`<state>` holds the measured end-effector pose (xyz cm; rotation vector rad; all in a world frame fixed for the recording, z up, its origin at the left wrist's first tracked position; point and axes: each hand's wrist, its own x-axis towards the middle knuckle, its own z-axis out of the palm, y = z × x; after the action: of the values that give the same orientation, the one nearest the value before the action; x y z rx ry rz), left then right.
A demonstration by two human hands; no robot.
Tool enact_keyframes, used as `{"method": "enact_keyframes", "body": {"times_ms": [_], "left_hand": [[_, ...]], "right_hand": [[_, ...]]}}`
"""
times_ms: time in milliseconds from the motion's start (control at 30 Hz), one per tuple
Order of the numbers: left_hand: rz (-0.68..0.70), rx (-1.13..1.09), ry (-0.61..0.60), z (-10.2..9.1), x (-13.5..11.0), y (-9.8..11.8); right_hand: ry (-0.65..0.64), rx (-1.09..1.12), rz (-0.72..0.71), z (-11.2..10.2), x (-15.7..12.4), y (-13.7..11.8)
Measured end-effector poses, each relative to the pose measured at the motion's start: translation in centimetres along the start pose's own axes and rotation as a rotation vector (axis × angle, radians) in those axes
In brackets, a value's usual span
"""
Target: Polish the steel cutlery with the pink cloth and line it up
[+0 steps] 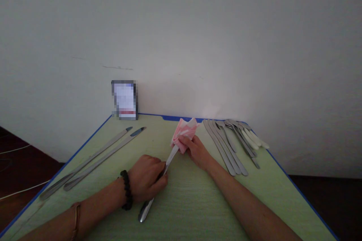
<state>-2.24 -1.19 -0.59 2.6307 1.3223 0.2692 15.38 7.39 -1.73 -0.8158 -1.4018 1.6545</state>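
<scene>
My left hand [148, 179] is closed around the middle of a metal table knife [172, 155], whose shiny handle end sticks out below the fist toward me. My right hand [195, 150] pinches a crumpled pink and white cloth [185, 130] that wraps the knife's far end. The cloth hides the tip of that knife. Two more table knives [106, 158] lie slanted on the left of the table, blades pointing away from me. On the right, several metal knives [223, 147] lie side by side, close to my right hand.
The pale green table [181, 211] has a blue edge and stands against a white wall [181, 37]. A blurred phone-like screen [125, 99] leans at the back left. Spoons and other cutlery [240, 135], with some white-handled pieces [256, 140], lie at the back right.
</scene>
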Motion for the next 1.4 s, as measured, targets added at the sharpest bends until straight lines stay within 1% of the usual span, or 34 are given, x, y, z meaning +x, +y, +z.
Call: {"method": "enact_keyframes", "body": {"times_ms": [200,267,333,433,500,600,733,867,933,1033,1100,1200,1267,1333,1400], "left_hand": [[0.016,-0.043,0.032,-0.2,0.1,0.1],[0.014,-0.066,0.041,-0.4,0.1,0.0],[0.010,-0.094,0.045,-0.5,0.2,-0.1],[0.006,-0.131,0.062,-0.4,0.2,-0.3],[-0.001,-0.126,0.081,-0.2,0.3,-0.4],[-0.022,-0.102,0.078,0.0,0.3,-0.5],[-0.059,-0.099,0.040,0.1,0.5,-0.6],[-0.082,-0.109,-0.006,-0.2,0.6,-0.6],[-0.053,-0.112,-0.014,-0.3,0.6,-0.5],[0.024,-0.116,-0.011,-0.4,0.5,-0.5],[0.062,-0.118,-0.009,-0.5,0.4,-0.4],[0.093,-0.125,-0.014,-0.6,0.2,-0.3],[0.089,-0.128,-0.016,-0.6,0.2,-0.3],[0.066,-0.122,-0.017,-0.6,0.3,-0.2],[0.040,-0.113,-0.015,-0.5,0.3,-0.1]], "right_hand": [[0.001,-0.096,-0.004,0.1,-0.3,-0.5],[-0.027,-0.148,-0.007,0.1,-0.5,-0.9],[-0.116,-0.224,-0.010,0.2,-0.7,-1.3],[-0.289,-0.331,-0.033,0.4,-0.9,-1.4],[-0.330,-0.362,-0.060,0.5,-1.0,-1.2],[-0.291,-0.370,-0.080,0.7,-1.0,-0.9],[-0.258,-0.365,-0.079,0.8,-0.9,-0.8],[-0.221,-0.277,-0.035,0.7,-0.8,-1.0],[-0.181,-0.215,0.000,0.6,-0.8,-1.1],[-0.083,-0.104,0.041,0.5,-0.7,-1.1],[0.003,0.028,0.049,0.5,-0.4,-1.0],[0.166,0.279,0.003,0.4,0.2,-0.7],[0.258,0.375,-0.039,0.3,0.6,-0.6],[0.296,0.398,-0.058,0.1,0.9,-0.6],[0.290,0.405,-0.056,0.0,0.9,-0.7]]}}
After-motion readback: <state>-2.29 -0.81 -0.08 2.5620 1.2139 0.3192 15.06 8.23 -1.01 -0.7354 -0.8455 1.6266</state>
